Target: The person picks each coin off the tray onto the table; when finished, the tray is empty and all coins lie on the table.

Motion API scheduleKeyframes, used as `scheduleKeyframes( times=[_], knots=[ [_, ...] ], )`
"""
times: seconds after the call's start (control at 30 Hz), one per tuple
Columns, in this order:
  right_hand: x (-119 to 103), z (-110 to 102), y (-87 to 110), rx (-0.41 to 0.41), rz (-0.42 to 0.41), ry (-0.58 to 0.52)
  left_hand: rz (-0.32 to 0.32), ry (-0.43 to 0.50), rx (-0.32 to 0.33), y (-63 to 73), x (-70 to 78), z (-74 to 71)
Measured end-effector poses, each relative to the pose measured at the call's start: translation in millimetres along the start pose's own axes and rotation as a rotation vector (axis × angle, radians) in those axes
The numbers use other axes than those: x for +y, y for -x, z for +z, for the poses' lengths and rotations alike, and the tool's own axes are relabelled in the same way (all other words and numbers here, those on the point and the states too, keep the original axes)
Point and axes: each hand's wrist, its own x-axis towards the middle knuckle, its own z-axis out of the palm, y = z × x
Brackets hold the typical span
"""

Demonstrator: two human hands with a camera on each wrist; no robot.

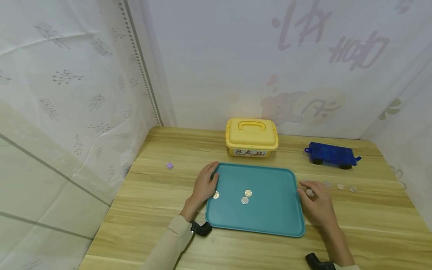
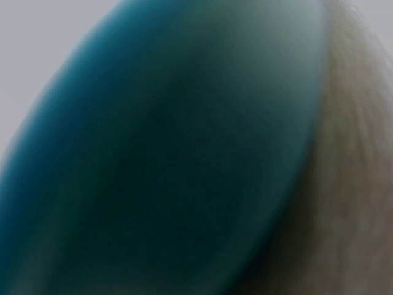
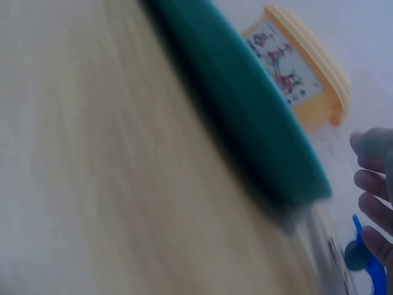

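In the head view, a teal tray (image 1: 270, 213) lies on the wooden table between the two hands. My left hand (image 1: 204, 184) rests at its left rim near the far corner, thumb and forefinger apart over the edge. One gold coin (image 1: 216, 195) lies beside that thumb; another gold coin (image 1: 248, 193) and a silver one (image 1: 245, 200) lie mid-tray. My right hand (image 1: 318, 200) is by the right rim, thumb and forefinger spread, with a coin (image 1: 309, 192) showing between them. Loosely bent fingers (image 3: 374, 184) show in the right wrist view. Blurred tray fills the left wrist view.
Behind the tray stands a yellow lidded box (image 1: 252, 138) with a handle. A blue toy wagon (image 1: 330, 154) sits at the back right, and several coins (image 1: 340, 186) lie in front of it. On the left is a small purple block (image 1: 170, 165).
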Motion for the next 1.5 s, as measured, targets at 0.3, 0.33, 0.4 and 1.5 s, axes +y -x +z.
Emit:
scheduleKeyframes(
  times=[0.3, 0.33, 0.4, 1.5],
  knots=[
    [-10, 25, -8.7, -0.132, -0.021, 0.099, -0.005, 0.006, -0.003, -0.1, 1.1, -0.8],
    [-13, 28, -9.3, -0.151, -0.025, 0.103, -0.005, 0.007, -0.002, -0.1, 1.2, -1.0],
    [-17, 35, -10.0, -0.188, -0.036, 0.109, -0.003, 0.007, 0.001, 0.0, 1.6, -1.3],
    [-52, 119, -3.9, -0.248, -0.275, 0.141, -0.001, 0.003, 0.011, -0.2, 1.2, 0.2]
  ],
)
